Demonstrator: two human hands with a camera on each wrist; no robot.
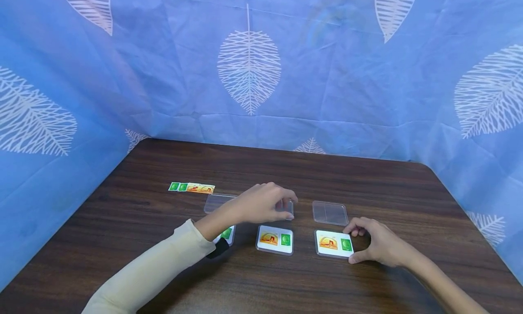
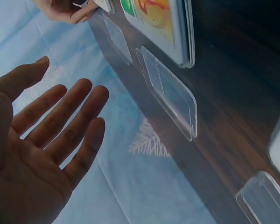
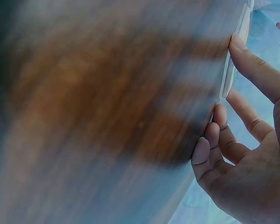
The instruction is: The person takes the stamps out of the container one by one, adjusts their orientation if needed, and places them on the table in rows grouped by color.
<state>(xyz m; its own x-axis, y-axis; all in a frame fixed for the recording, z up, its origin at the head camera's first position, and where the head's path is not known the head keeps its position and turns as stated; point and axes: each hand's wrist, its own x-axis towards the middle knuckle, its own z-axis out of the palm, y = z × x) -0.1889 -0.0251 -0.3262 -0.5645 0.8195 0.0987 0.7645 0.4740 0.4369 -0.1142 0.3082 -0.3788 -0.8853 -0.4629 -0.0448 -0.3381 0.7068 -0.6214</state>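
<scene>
In the head view my left hand point(image 1: 265, 203) hovers over the middle clear lid point(image 1: 288, 208), with nothing in its grasp. The left wrist view shows that hand point(image 2: 51, 135) with its fingers spread and relaxed, apart from the lid point(image 2: 170, 93). My right hand point(image 1: 377, 241) holds the right-hand stamp case point(image 1: 334, 243) by its right corners, between thumb and forefinger. Inside that flat case lie an orange stamp and a green one on white. The right wrist view catches the right hand point(image 3: 252, 154) at the case's thin edge point(image 3: 227, 77).
A similar filled case point(image 1: 275, 240) sits in the middle; another point(image 1: 227, 235) is partly hidden by the left forearm. Clear lids lie behind them, one at right point(image 1: 330, 213), one at left point(image 1: 216, 201). Loose green and orange stamps point(image 1: 192, 187) lie farther back left. Blue cloth surrounds the table.
</scene>
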